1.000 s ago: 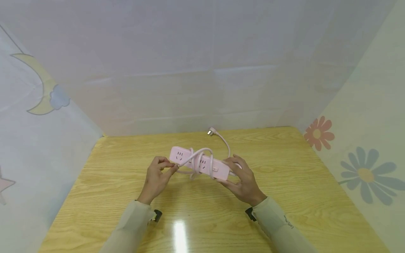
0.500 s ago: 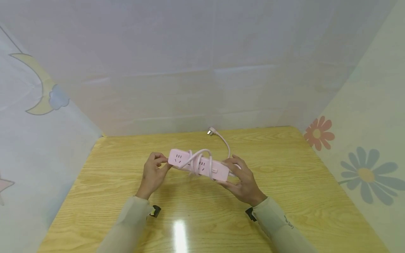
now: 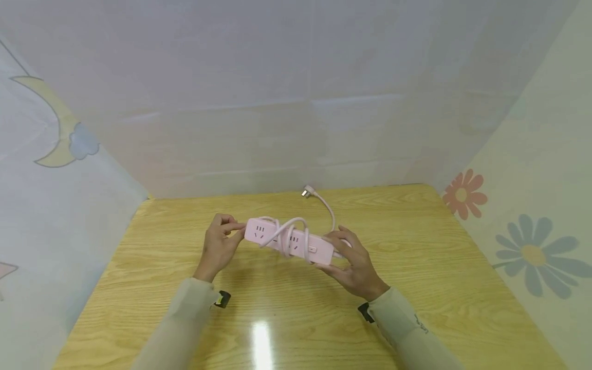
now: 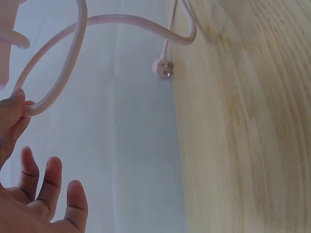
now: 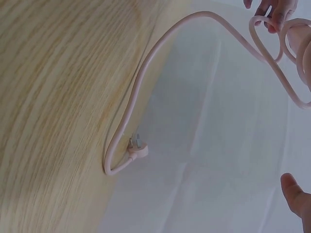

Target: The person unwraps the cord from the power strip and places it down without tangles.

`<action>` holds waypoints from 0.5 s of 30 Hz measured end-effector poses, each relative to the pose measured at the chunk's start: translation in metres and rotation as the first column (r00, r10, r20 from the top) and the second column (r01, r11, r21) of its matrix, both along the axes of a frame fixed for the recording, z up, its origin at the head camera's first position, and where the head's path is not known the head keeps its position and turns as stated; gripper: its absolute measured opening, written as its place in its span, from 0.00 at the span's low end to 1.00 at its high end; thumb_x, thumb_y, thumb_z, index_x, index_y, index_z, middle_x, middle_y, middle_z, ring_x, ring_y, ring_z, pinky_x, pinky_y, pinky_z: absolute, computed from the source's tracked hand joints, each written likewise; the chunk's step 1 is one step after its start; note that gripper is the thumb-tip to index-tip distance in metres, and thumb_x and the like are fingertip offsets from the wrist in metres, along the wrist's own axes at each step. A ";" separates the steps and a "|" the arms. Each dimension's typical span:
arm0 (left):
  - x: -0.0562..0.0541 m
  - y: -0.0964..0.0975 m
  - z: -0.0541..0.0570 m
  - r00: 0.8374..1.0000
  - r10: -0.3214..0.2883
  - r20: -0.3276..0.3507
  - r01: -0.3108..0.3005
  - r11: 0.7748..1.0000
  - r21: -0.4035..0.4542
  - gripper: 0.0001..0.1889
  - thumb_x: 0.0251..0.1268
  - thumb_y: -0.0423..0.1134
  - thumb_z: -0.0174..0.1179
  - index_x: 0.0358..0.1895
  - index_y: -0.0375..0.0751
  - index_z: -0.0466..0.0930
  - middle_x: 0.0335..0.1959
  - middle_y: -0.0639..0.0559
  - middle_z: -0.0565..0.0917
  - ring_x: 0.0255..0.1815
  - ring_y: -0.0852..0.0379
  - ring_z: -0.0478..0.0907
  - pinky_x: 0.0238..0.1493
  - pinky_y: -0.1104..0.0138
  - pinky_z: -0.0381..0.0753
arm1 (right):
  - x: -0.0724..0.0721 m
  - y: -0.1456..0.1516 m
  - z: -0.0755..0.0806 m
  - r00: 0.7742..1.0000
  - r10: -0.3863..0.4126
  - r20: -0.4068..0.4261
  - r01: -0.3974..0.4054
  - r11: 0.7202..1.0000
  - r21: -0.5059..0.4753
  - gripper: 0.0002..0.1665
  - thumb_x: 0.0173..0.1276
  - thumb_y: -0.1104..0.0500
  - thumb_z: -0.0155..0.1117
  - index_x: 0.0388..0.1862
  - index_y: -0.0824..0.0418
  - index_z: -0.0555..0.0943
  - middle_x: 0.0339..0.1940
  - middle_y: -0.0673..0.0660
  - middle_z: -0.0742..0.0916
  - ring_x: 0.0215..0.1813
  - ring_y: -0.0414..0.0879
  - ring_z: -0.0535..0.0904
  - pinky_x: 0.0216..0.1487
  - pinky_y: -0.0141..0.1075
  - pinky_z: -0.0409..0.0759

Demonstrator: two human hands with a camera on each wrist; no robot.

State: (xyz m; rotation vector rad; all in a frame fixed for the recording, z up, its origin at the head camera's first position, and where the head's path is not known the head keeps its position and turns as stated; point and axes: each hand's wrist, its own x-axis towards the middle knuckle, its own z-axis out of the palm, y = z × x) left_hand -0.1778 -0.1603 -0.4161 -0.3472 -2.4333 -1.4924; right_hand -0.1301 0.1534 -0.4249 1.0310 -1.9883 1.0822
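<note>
A pink power strip [image 3: 319, 250] is held above the table, tilted with its right end lower, its sockets facing up. Its pink cord [image 3: 296, 221] winds around the middle of the strip in several loops. My right hand [image 3: 353, 264] grips the right end, thumb below and fingers above. At the left end my left hand [image 3: 219, 244] pinches a loop of the cord [image 4: 63, 77] between thumb and forefinger; its other fingers are spread apart in the left wrist view. The plug [image 3: 308, 191] lies at the table's far edge, joined by a free length of cord.
A wooden table [image 3: 393, 329] spreads under both hands, with a bright light reflection near its front. Pale cloth walls [image 3: 231, 144] stand behind and at both sides, printed with a moon [image 3: 57, 123] and flowers [image 3: 532, 254].
My left hand has moved left and upward, carrying the pinched cord from in front of the strip to behind its left end. The right hand keeps its grip nearly in place.
</note>
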 end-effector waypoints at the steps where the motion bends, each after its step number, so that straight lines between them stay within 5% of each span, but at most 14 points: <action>1: -0.001 0.000 0.001 1.000 0.000 -0.004 0.000 1.000 0.000 0.08 0.62 0.28 0.68 0.40 0.24 0.86 0.42 0.41 0.73 0.44 0.45 0.69 0.48 0.52 0.69 | 0.000 0.000 0.000 1.000 -0.001 0.000 0.001 1.000 0.000 0.30 0.71 0.44 0.64 0.55 0.69 0.79 0.47 0.64 0.81 0.50 0.56 0.78 0.69 0.55 0.65; 15: -0.008 -0.002 0.014 1.000 0.018 -0.020 -0.019 1.000 -0.014 0.09 0.61 0.28 0.69 0.40 0.24 0.86 0.43 0.40 0.73 0.46 0.46 0.69 0.47 0.52 0.70 | -0.001 0.000 0.001 1.000 0.001 0.001 -0.001 1.000 0.016 0.30 0.71 0.44 0.64 0.56 0.69 0.79 0.48 0.64 0.81 0.51 0.57 0.78 0.68 0.58 0.66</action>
